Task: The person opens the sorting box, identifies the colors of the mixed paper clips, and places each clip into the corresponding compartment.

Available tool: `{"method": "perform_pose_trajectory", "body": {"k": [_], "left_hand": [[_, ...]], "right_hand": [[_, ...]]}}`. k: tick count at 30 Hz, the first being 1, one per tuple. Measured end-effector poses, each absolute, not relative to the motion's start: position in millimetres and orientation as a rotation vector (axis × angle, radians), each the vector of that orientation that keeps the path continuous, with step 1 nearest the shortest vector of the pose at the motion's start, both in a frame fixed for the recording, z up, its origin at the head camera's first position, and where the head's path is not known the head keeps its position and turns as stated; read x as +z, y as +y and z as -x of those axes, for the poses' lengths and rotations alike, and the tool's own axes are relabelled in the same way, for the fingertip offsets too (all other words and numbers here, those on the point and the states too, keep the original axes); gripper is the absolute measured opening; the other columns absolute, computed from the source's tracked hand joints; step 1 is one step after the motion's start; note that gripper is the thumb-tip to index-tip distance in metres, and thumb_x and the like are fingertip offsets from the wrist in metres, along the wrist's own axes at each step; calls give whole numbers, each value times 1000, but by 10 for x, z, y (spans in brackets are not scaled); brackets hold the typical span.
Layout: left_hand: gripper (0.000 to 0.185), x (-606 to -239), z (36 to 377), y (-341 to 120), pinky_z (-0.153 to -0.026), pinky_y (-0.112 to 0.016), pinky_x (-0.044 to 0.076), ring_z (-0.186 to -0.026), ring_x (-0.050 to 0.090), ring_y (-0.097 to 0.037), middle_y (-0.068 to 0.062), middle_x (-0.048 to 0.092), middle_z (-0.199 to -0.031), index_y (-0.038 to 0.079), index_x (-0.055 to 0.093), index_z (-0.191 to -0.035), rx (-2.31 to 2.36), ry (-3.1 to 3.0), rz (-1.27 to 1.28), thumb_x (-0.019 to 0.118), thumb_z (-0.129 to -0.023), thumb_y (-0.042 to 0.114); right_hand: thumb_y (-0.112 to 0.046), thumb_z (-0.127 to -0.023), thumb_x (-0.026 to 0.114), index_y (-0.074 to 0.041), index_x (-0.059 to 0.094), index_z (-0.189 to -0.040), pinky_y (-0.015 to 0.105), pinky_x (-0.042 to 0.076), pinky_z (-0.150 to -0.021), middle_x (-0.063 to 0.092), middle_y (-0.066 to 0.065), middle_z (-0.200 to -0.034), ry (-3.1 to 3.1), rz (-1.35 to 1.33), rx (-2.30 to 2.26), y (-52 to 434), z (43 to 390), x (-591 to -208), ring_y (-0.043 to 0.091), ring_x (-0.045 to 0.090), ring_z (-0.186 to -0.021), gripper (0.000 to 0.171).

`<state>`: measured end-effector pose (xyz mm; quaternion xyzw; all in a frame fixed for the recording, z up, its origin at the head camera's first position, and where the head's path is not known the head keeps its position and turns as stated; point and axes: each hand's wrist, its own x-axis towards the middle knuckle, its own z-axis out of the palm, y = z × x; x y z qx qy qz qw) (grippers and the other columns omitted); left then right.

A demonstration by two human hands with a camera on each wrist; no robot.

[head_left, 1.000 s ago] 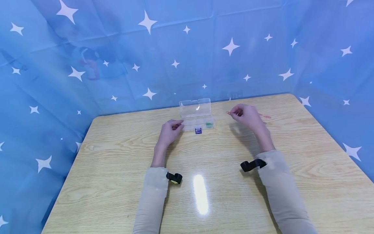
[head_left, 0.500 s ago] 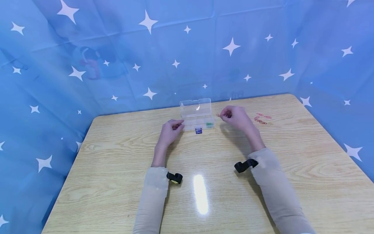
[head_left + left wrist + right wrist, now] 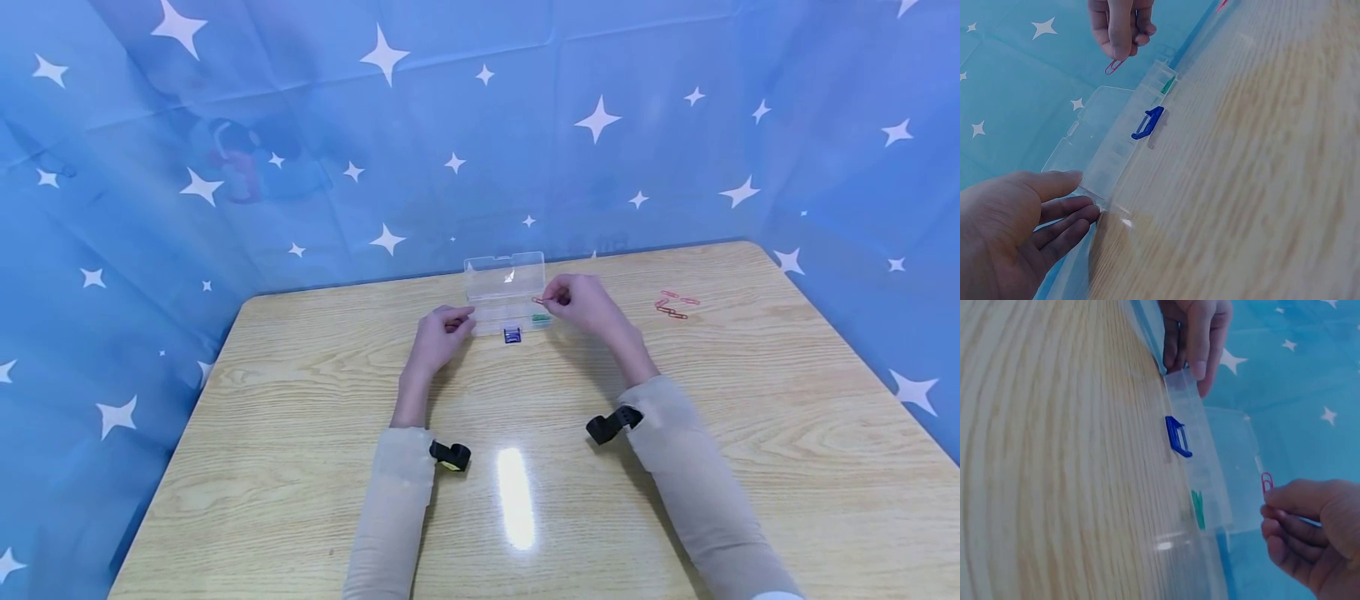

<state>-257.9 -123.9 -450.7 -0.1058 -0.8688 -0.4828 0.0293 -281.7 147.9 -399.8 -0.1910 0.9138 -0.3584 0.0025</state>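
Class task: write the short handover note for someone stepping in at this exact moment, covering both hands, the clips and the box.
Right hand pinches a red paper clip above the open clear box.
Left hand touches the box's left end.
Done: green clips lie in the right compartment.
Left: the held clip is not yet in the box; more red clips lie on the table to the right.

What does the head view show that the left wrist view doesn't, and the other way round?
Only the head view shows the loose red paper clips lying on the table to the right, and both sleeves.

Only the left wrist view shows, close up, the left hand with its fingertips at the box's end.

Both show the clear box with its lid open, its blue latch, green clips inside, and the right hand pinching a red clip above the box.
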Motion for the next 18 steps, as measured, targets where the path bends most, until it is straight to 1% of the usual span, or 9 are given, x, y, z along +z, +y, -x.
{"method": "perform_pose_trajectory", "body": {"k": [6,13,18], "left_hand": [[31,-4510,2588,-1240,-91,-34,55,-103,64,-23,-12,67,-113,2,68,-129,-1497,-2668,340,65,-101,14],[30,-4507,2580,-1239,-91,-34,55,-103,64,-24,-12,67,-112,3,69,-128,-1501,-2659,336,65,-101,13],[31,-4507,2578,-1241,-91,-35,55,-102,64,-24,-12,67,-112,1,68,-129,-1509,-2658,338,64,-101,14]], "right_hand": [[-6,-96,67,2,70,-99,37,56,-78,70,12,-93,2826,636,-1129,1368,2834,-4026,25,65,-86,9],[-6,-97,66,0,70,-99,37,56,-79,70,11,-94,2821,632,-1107,1269,2845,-4051,24,65,-87,7],[-5,-97,65,0,70,-101,38,56,-80,70,12,-95,2810,634,-1097,1216,2863,-4075,25,65,-88,8]]}}
